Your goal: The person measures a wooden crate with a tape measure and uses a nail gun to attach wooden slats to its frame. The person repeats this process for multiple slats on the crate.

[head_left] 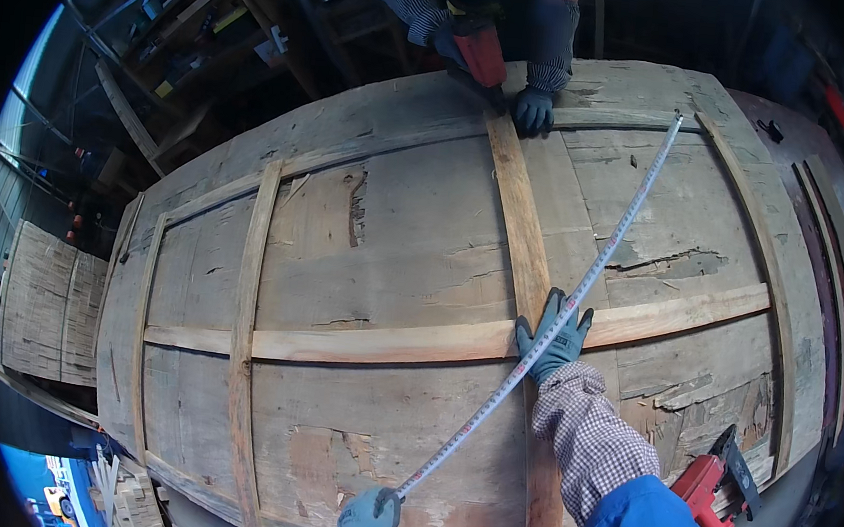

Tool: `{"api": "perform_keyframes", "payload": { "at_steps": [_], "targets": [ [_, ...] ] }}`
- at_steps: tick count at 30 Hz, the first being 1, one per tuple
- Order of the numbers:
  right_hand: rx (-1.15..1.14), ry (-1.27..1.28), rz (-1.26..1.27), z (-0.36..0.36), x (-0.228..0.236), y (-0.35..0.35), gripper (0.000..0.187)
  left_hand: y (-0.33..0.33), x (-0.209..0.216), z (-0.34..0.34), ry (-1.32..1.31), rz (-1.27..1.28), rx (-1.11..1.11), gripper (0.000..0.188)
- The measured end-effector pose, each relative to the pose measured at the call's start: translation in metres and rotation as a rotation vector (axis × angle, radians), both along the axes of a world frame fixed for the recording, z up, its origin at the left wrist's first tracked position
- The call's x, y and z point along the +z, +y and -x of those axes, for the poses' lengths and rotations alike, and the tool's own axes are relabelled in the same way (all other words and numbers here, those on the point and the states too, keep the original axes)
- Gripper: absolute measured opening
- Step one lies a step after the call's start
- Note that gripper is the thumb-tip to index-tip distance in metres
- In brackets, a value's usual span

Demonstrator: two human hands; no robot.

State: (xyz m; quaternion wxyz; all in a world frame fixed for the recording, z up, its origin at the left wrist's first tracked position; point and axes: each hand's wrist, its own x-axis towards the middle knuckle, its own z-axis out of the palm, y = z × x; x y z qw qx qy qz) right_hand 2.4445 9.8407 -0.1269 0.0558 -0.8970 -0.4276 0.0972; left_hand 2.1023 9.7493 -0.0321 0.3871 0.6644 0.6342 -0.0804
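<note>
At the near edge, my left hand (366, 523), in a blue-grey work glove, is closed around the near end of a tape measure (604, 251). The pale blade runs slantwise to the far right of a wooden frame, its tip by the far rail. My right hand (559, 354), gloved alike, lies with fingers spread on the crossing of a long lengthwise batten (384, 348) and a crosswise batten (519, 207); the blade passes over its back. The battens lie on a large, worn plywood panel (412, 263). The tape's case cannot be made out.
Opposite, a co-worker holds a red nail gun (480, 54) at the crosswise batten's far end, a gloved hand (534, 111) beside it. Another red nail gun (705, 495) lies at the near right. Loose strips (829, 259) lie right; stacked wood (49, 303) stands left.
</note>
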Motion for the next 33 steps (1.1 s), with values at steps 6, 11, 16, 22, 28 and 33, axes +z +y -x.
{"api": "perform_keyframes", "payload": {
  "at_steps": [6, 11, 16, 22, 28, 33],
  "targets": [
    [0.062, 0.07, -0.099, -0.018, -0.017, -0.009, 0.08, -0.2, 0.04, 0.116, -0.243, -0.012, 0.401, 0.012],
    [0.173, 0.06, -0.395, 0.012, -0.006, -0.097, 0.07, -0.353, -0.026, 0.211, -0.164, -0.184, 0.106, 0.018],
    [0.436, 0.646, -0.407, 0.134, 0.057, -0.206, 0.06, -0.311, 0.027, 0.183, -1.077, 0.412, 1.049, 0.025],
    [0.373, 1.888, 0.169, 0.287, 0.133, -0.265, 0.077, -0.191, 0.103, 0.14, -1.185, 0.256, 1.402, 0.021],
    [0.509, 2.157, -0.289, 0.436, 0.039, -0.243, 0.065, -0.134, 0.031, 0.203, -1.279, 0.449, 1.169, 0.021],
    [0.503, 1.252, -0.045, 0.495, 0.127, -0.211, 0.086, -0.097, 0.056, 0.273, -1.295, 0.582, 1.006, 0.027]
  ]
}}
